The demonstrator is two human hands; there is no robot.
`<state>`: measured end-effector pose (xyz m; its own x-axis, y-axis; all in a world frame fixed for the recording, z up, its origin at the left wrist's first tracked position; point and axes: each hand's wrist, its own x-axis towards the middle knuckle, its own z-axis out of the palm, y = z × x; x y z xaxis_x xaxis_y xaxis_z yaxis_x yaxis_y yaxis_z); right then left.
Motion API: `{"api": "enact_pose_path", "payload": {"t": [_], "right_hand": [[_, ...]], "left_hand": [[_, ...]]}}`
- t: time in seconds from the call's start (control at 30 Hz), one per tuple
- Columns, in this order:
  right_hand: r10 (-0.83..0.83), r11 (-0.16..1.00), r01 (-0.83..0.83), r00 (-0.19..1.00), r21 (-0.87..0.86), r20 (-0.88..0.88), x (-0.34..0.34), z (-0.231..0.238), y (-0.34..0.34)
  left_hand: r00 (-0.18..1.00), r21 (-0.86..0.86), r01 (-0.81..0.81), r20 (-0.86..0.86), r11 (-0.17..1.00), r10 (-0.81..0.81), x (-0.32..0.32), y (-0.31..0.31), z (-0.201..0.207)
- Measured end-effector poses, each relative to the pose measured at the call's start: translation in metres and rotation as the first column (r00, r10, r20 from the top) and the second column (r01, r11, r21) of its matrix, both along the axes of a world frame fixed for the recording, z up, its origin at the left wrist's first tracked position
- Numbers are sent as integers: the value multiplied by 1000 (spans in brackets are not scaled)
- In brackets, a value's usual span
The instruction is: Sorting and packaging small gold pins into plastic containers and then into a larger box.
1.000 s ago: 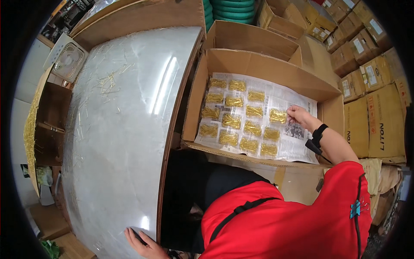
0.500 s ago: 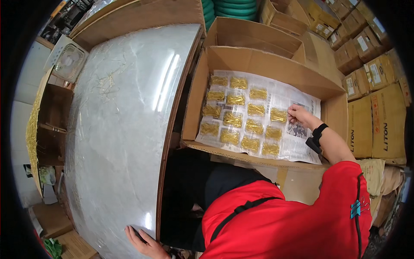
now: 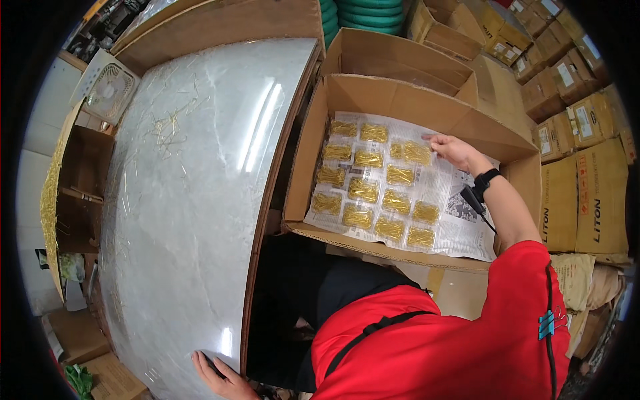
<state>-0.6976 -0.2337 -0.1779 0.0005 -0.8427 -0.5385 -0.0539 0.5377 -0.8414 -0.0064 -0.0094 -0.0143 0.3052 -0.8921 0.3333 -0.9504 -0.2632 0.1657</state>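
Observation:
My right hand [image 3: 455,151] reaches into an open cardboard box, its fingers closed at the right edge of a clear pack of gold-coloured thin metal pieces [image 3: 418,153]. That pack partly covers a neighbouring pack [image 3: 396,151] on its left. Several similar packs lie in rows on newspaper [image 3: 460,230], among them a pack [image 3: 400,176] just below the held one. My left hand [image 3: 219,377] rests at the near right corner of the grey tabletop [image 3: 193,233], fingers stretched out. A dark strip shows between its thumb and fingers; I cannot make out what it is.
The cardboard box [image 3: 427,95] has raised walls around the newspaper. Loose gold pieces [image 3: 167,127] are scattered over the far part of the tabletop. A white fan [image 3: 112,87] stands at the far left. Stacked cartons [image 3: 593,193] line the right side, and green coiled hose [image 3: 370,15] lies behind.
My right hand has moved away from me with its pack, from the second row toward the first, where the pack now overlaps another. My left hand has stayed on the table.

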Motion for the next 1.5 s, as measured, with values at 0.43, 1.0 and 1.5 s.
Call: {"api": "enact_pose_path", "payload": {"t": [0.43,1.0,1.5], "right_hand": [[116,992,-108,982,63,-148,25,-12,-46],[-238,968,242,969,-64,58,23,-9,-30],[-449,892,449,858,-61,-249,28,-26,-39]], "left_hand": [[1000,3,-6,-17,1000,6,-1,-1,1],[1000,-9,9,-30,1000,-9,-1,-1,1],[999,-16,1,-36,1000,-2,-1,0,0]]}}
